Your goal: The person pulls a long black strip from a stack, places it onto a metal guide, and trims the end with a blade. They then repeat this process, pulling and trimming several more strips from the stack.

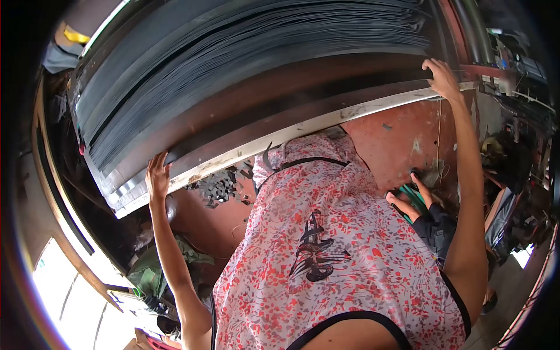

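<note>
A long dark strip (303, 105), which looks like rubber sheet, lies along the front of the worktable (256, 77). My left hand (157, 176) is at its left end, fingers bent against the edge. At the far right end my right hand (443, 80) has its fingers curled over the strip, thumb side hidden. Behind the strip rests a wide stack of thin dark sheets (256, 41), layered and slightly fanned. The strip lies apart from the stack, with brown tabletop showing between them.
A pale, worn edge (280, 139) borders the table close to my body. Small dark offcuts (216, 188) are heaped on the reddish floor (402, 134) below. A person's bare feet (402, 204) show at lower right. Green plastic (153, 271) lies at lower left.
</note>
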{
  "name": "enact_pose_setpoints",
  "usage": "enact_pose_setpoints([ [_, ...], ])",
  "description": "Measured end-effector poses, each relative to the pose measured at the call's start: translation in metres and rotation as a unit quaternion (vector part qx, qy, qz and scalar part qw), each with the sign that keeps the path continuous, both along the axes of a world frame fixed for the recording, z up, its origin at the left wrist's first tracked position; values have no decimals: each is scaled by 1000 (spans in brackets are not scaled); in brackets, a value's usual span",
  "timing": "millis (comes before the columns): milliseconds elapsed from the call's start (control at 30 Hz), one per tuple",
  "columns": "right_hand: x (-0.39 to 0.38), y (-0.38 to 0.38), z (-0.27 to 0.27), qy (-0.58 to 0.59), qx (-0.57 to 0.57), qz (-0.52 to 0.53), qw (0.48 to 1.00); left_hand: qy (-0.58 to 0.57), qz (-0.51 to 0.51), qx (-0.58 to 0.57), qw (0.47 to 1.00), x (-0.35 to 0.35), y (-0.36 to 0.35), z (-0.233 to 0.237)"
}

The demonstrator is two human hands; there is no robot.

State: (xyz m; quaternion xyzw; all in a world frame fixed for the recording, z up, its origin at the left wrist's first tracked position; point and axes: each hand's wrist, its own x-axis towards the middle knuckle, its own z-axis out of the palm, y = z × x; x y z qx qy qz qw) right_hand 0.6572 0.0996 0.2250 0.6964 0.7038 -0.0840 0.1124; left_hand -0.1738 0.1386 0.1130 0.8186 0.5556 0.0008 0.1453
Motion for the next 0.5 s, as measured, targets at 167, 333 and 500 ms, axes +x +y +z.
enact_pose_setpoints([
  [167,-20,0,-5,31,41,42,998,18,16,4,1000,-41,3,-15],
  [333,-51,-3,0,77,39,20,996,49,40,4,998,-93,7,-33],
  [500,-69,-9,-18,88,127,61,986,94,60,11,994,-162,11,-64],
])
